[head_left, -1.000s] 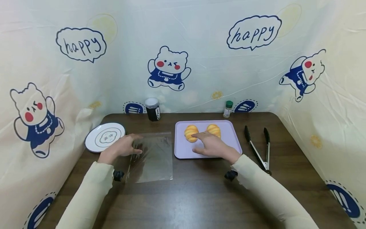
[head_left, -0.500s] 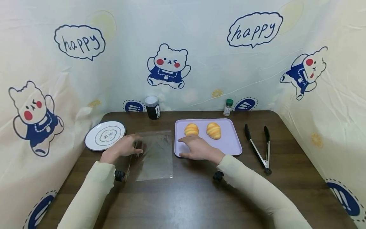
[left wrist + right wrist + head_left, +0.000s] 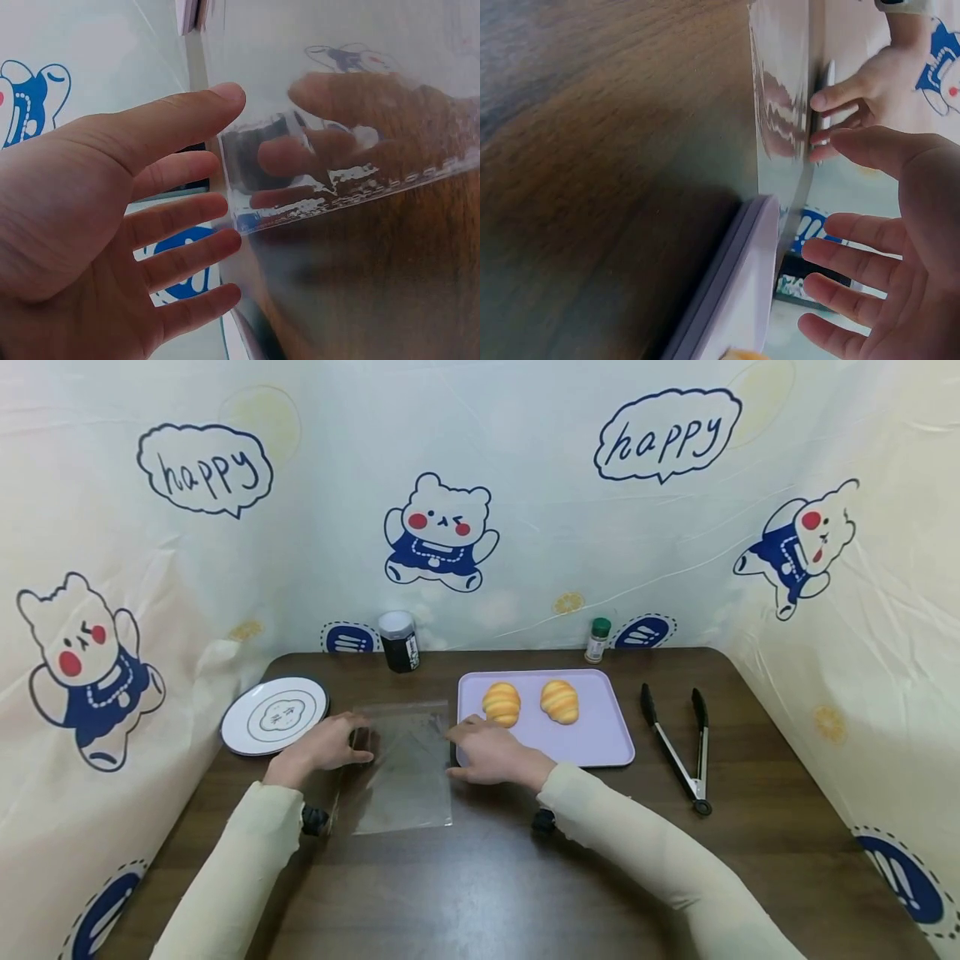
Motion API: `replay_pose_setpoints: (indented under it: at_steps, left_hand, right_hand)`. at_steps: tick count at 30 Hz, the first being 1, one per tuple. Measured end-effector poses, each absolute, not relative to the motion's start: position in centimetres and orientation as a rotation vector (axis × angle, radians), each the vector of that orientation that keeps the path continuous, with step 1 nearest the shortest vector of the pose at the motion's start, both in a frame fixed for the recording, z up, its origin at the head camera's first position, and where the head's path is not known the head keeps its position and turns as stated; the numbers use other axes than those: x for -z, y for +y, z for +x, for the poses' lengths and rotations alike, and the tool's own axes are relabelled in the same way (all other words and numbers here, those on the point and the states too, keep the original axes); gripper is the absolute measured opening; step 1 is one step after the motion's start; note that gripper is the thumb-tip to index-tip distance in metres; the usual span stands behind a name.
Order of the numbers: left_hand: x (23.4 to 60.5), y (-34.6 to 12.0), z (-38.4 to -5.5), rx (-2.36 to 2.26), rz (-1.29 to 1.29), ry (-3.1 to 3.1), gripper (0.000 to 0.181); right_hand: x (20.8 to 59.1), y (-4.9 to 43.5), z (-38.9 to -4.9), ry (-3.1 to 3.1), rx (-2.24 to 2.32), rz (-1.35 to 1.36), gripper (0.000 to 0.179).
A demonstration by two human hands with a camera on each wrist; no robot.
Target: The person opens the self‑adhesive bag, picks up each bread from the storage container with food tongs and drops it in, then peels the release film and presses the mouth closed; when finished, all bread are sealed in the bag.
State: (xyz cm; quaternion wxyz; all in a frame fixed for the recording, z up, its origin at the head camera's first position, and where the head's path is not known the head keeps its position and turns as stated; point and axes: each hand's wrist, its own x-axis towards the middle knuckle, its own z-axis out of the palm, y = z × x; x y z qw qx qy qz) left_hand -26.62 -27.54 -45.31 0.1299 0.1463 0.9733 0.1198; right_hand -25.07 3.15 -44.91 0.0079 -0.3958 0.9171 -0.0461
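Note:
A clear plastic bag (image 3: 408,777) lies flat on the brown table, shiny and slightly wrinkled. My left hand (image 3: 327,745) is at its left edge with fingers spread; in the left wrist view the fingertips (image 3: 229,241) are straight beside the bag's edge and hold nothing. My right hand (image 3: 491,752) hovers by the bag's right edge, over the left side of a lilac tray (image 3: 592,747). Its fingers (image 3: 847,259) are extended and apart in the right wrist view, with nothing between them. Two striped bread rolls (image 3: 501,704) sit on the tray.
A white plate (image 3: 247,727) stands left of the left hand. Black-tipped tongs (image 3: 678,764) lie spread to the right of the tray. A dark jar (image 3: 400,643) and a green-capped shaker bottle (image 3: 597,641) stand along the back edge, before a printed cloth.
My right hand has moved left from above the bread rolls to the bag's right edge, uncovering both rolls. The left hand has stayed nearly still.

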Motion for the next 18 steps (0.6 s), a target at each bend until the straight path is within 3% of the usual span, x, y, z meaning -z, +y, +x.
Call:
replay_pose_setpoints:
  at_steps: [18]
  left_hand:
    - [45.7, -27.0, -26.8, -0.232, 0.444, 2.802, 0.067]
  right_hand:
    - [45.9, 0.1, -24.2, 2.781, -0.224, -1.178, 0.058]
